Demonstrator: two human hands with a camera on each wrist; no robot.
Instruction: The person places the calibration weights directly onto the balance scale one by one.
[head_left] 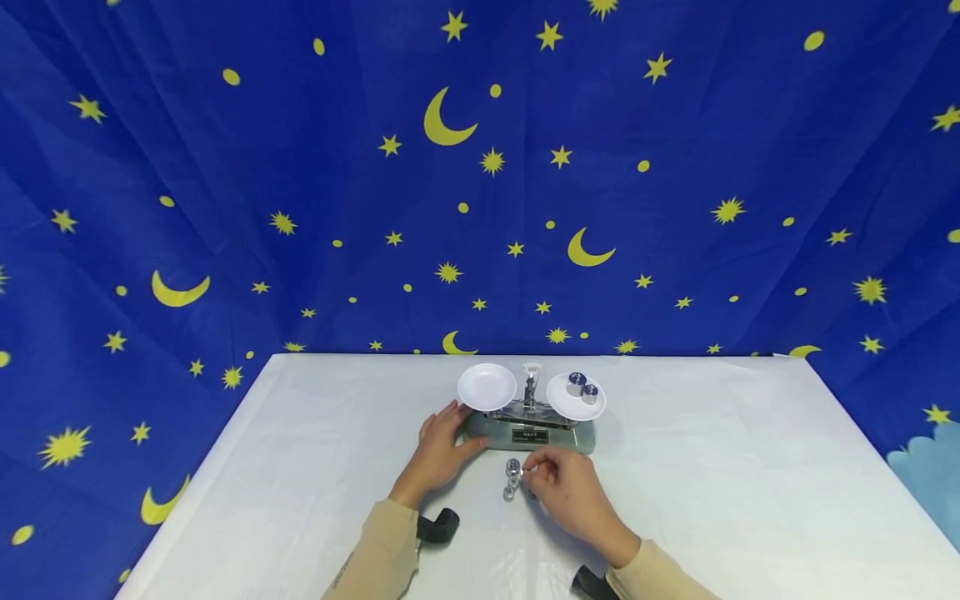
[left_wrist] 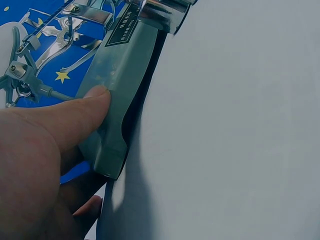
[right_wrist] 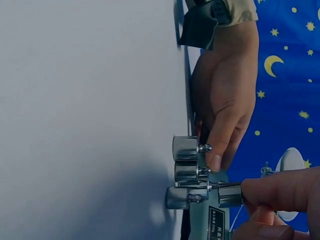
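Pinching a weight (right_wrist: 230, 195) with right hand (head_left: 568, 492), gripping balance (head_left: 530, 437) with left hand (head_left: 438, 450), two weights (head_left: 576, 383) in the right pan (head_left: 562, 403).

Wht tbl (head_left: 735, 475) holds balance (head_left: 529, 434) & metal wts (head_left: 512, 468).

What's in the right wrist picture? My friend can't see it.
The right hand pinches a shiny weight near other weights. The left hand holds the green scale, with a starry blue curtain behind.
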